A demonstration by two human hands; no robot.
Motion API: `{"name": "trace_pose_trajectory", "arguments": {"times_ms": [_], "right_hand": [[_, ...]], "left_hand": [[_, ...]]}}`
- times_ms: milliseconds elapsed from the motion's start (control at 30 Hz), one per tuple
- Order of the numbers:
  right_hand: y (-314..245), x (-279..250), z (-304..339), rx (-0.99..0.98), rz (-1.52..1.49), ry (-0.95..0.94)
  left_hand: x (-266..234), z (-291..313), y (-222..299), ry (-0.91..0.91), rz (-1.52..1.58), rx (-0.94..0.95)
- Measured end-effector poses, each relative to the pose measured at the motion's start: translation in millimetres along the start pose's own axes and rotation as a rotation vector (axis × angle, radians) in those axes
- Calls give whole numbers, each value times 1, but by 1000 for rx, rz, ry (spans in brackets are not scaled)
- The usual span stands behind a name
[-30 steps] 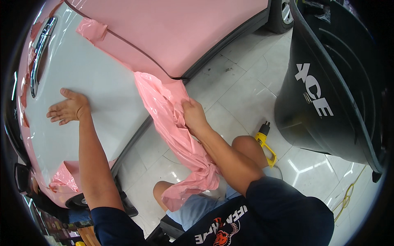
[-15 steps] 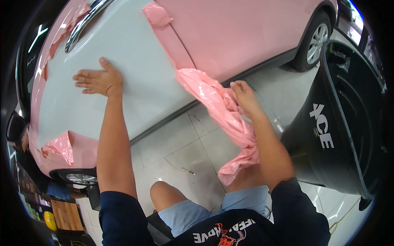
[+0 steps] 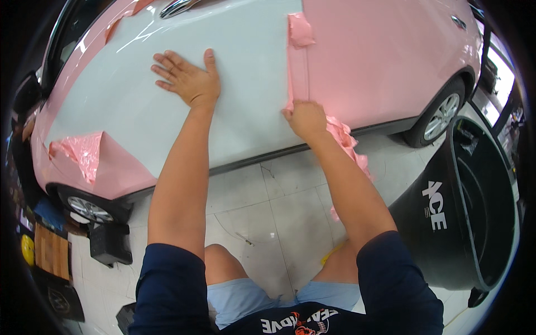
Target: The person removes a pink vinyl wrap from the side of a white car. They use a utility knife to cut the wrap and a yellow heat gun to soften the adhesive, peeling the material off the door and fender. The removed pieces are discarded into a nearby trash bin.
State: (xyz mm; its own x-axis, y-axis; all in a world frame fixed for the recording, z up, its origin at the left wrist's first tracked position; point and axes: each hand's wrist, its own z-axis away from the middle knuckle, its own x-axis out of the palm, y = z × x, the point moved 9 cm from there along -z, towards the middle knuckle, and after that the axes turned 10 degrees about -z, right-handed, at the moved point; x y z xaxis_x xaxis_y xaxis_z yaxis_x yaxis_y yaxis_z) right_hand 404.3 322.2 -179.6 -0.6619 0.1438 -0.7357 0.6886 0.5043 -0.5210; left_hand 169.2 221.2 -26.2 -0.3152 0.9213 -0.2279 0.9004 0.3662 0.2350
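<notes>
Currently, all positions are referenced to the white car door (image 3: 134, 106).
Front fender film: a loose pink flap (image 3: 84, 153) hangs at the door's left end, above the front wheel (image 3: 89, 209).
Left hand (image 3: 187, 81): flat on the bare door panel, fingers spread, clamped on nothing.
Pink film strip (image 3: 298, 67): runs vertically along the door's right edge; long axis up-down; top end curled free.
Right hand (image 3: 304, 118): fingers closed on the strip's lower end, at the door's lower right corner.
Key relation: the strip extends straight upward from the right-hand grip; the right hand is the nearer hand.
Peeled film (image 3: 349, 148): bunched below the right wrist, trailing toward the floor.
Black bin (image 3: 446, 223): well right of the door, open-topped.
</notes>
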Motion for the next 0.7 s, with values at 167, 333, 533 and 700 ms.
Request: {"name": "trace_pose_trajectory", "arguments": {"times_ms": [167, 333, 533, 700], "right_hand": [[19, 11, -4, -174, 34, -95], [28, -23, 26, -200, 55, -84], [60, -53, 48, -75, -5, -65], [85, -74, 19, -34, 33, -82]], "left_hand": [[3, 0, 2, 6, -43, 7], [-2, 0, -8, 36, -73, 25], [0, -1, -10, -7, -48, 14], [3, 2, -6, -87, 12, 4]]}}
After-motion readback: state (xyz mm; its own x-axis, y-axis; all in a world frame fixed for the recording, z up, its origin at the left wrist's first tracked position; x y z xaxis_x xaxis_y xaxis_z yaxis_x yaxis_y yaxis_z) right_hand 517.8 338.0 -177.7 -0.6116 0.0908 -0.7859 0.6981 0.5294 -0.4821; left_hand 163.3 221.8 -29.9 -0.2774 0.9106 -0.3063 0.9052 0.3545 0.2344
